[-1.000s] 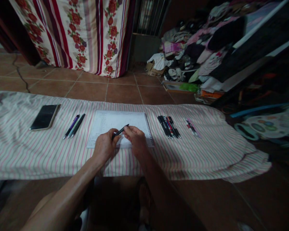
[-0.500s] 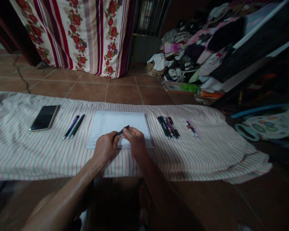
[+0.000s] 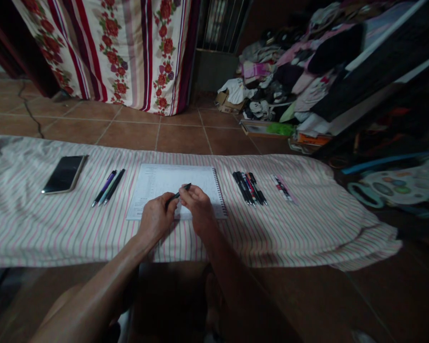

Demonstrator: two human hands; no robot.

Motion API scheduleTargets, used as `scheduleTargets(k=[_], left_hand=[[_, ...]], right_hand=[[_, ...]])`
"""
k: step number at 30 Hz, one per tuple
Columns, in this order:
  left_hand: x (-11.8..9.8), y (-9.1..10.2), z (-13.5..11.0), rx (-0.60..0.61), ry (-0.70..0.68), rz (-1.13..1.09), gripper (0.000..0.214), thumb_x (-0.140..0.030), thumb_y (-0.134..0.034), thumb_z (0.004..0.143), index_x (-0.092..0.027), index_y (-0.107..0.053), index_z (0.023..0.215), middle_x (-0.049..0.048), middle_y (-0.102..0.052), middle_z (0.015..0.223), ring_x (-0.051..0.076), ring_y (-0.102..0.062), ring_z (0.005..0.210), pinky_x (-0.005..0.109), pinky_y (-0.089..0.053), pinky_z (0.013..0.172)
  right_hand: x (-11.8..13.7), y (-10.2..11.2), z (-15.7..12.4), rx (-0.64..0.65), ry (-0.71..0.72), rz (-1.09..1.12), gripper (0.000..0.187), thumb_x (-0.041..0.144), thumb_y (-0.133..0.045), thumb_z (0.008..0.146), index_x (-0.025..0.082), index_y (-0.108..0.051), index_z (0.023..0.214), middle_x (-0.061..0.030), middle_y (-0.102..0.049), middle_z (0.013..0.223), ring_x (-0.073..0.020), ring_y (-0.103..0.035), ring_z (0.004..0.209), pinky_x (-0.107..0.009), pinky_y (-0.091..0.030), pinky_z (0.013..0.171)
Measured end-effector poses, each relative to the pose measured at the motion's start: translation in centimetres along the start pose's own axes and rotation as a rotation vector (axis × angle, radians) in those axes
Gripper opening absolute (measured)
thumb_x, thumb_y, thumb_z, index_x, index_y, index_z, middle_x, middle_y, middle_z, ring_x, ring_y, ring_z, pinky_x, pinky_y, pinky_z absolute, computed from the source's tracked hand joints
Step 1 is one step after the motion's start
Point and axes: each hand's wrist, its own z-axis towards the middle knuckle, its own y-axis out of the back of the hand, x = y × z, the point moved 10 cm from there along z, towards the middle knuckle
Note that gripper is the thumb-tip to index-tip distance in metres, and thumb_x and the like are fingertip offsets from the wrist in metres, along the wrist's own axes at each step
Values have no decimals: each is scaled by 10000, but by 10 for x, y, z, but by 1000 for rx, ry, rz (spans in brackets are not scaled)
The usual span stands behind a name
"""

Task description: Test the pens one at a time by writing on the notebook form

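Note:
A dark pen (image 3: 174, 196) is held between my two hands, above a spiral notebook (image 3: 164, 176) with printed pages. My left hand (image 3: 157, 214) is closed around its lower left end. The fingers of my right hand (image 3: 199, 205) pinch it near the upper right end. Left of the notebook lie several pens (image 3: 109, 187), one with a purple barrel. To its right is another group of pens (image 3: 249, 189), mostly black with some red and white. Farther right, a small pink and black item (image 3: 284, 189) rests on the cloth; its kind is unclear.
A phone (image 3: 65, 174) lies at the left on the striped cloth (image 3: 325, 219) covering the table. Behind are a floral curtain (image 3: 136, 52) and tiled floor (image 3: 178, 136). At the back right, a heap of clothes (image 3: 289, 71) stands beside a dark slanted frame (image 3: 375, 71).
Both hands stay on the pen with almost the same grip. The right fingers have shifted very slightly along it, and the whole view has moved a little.

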Motion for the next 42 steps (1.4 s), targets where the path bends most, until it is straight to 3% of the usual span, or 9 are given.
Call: scheduleTargets(k=[4, 7, 13, 20, 24, 28, 32, 35, 42], left_hand=[[0, 0, 1, 2, -8, -15, 296, -345, -435, 865, -168, -626, 1005, 51, -702, 738, 189, -657, 671, 287, -449, 648], [1, -1, 1, 20, 0, -52, 271, -343, -429, 865, -178, -631, 939, 44, -701, 749, 176, -654, 655, 275, -448, 633], [2, 2, 1, 2, 14, -105, 268, -352, -424, 863, -186, -632, 898, 31, -692, 713, 173, -648, 644, 272, -444, 628], [4, -1, -1, 5, 4, -108, 269, -360, -446, 849, -187, -632, 939, 37, -694, 740, 178, -650, 658, 278, -452, 644], [6, 0, 0, 8, 18, -101, 257, -347, -443, 847, -188, -634, 909, 38, -694, 732, 178, -649, 657, 276, -448, 637], [7, 2, 1, -7, 38, -111, 248, -342, -442, 846, -185, -630, 885, 33, -688, 701, 176, -645, 633, 274, -444, 623], [6, 1, 1, -1, 29, -120, 254, -358, -444, 848, -188, -627, 900, 30, -687, 702, 175, -649, 640, 271, -448, 626], [4, -1, 1, 12, 15, -105, 251, -350, -439, 853, -189, -626, 902, 33, -692, 711, 172, -651, 651, 268, -451, 631], [4, -1, 0, 19, 14, -64, 216, -309, -433, 860, -191, -614, 859, 29, -690, 699, 167, -651, 642, 264, -454, 629]], right_hand=[[-2, 7, 6, -49, 39, -57, 290, 357, -724, 557, 165, -654, 762, 7, -643, 676, -123, -575, 655, -260, -441, 638], [0, 4, 7, 8, 48, 23, 362, 327, -709, 584, 164, -657, 903, -26, -693, 789, -147, -620, 753, -283, -473, 721], [7, -12, -2, 143, 10, 217, 619, 269, -699, 617, 194, -479, 1190, -61, -688, 987, -170, -629, 943, -313, -495, 837], [-2, 7, 11, -55, 84, -11, 546, 310, -725, 567, 162, -569, 1069, 23, -629, 670, -120, -583, 618, -277, -475, 638], [1, 6, 12, -34, 125, 0, 510, 280, -700, 574, 168, -577, 1056, -24, -686, 775, -154, -620, 720, -312, -484, 720], [4, 5, 9, -24, 101, 55, 664, 311, -711, 594, 191, -493, 1209, -64, -675, 1002, -170, -627, 852, -315, -485, 773], [4, 8, 7, -46, 62, -77, 735, 407, -728, 593, 158, -482, 1239, -27, -669, 847, -155, -619, 778, -286, -470, 719], [5, 8, 8, -35, 70, -118, 672, 357, -737, 573, 149, -526, 1176, 6, -661, 728, -138, -608, 693, -267, -457, 665], [7, 12, 12, -38, 99, 0, 469, 245, -687, 575, 166, -586, 1025, -27, -716, 788, -148, -631, 693, -287, -485, 677]])
